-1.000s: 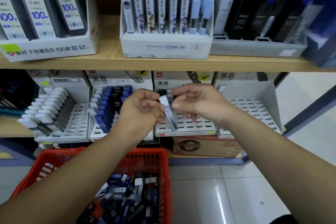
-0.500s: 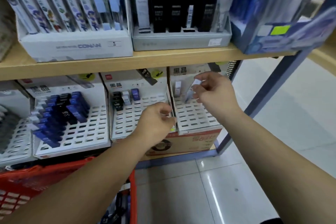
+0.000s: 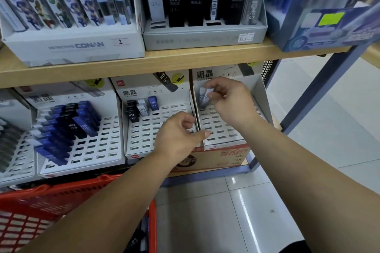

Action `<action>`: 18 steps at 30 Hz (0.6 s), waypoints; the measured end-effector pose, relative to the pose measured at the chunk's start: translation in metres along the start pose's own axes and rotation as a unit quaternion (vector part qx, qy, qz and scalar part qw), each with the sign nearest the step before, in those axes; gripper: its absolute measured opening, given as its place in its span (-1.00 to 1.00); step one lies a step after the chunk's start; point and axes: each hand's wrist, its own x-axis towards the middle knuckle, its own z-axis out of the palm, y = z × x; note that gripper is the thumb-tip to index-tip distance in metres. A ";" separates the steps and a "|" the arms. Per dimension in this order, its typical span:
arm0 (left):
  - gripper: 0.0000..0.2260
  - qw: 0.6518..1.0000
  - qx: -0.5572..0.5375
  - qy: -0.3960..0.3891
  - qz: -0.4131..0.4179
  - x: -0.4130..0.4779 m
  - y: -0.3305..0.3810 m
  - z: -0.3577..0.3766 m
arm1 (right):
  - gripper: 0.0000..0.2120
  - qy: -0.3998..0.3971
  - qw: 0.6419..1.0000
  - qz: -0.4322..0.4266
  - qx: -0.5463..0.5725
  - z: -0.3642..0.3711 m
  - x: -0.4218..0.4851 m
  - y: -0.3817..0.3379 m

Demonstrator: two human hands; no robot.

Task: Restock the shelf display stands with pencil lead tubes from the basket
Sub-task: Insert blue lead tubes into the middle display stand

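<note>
**A:** Where's the lead tube (image 3: 203,96)?

**B:** In the far-left corner of the rightmost display stand (image 3: 218,129), long axis nearly upright. The right hand (image 3: 230,102) pinches it. The left hand (image 3: 178,135) hangs nearer, loosely curled and holding nothing.

**A:** Counts?

**B:** One tube there that I can tell, roughly six in the middle stand (image 3: 139,139), four stands, one basket (image 3: 41,207).
</note>
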 end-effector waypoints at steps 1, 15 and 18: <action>-0.59 1.000 -0.004 -0.002 0.000 0.000 -0.001 -0.001 | -0.65 -0.008 1.000 -0.011 -0.011 0.001 -0.001 -0.001; -0.62 1.000 0.018 0.020 0.013 0.000 -0.004 0.004 | -0.82 0.026 0.993 -0.038 -0.108 0.013 -0.006 0.000; -0.60 0.998 0.043 0.028 0.021 0.001 -0.002 0.005 | -0.72 -0.010 0.994 -0.008 -0.106 0.009 -0.009 -0.004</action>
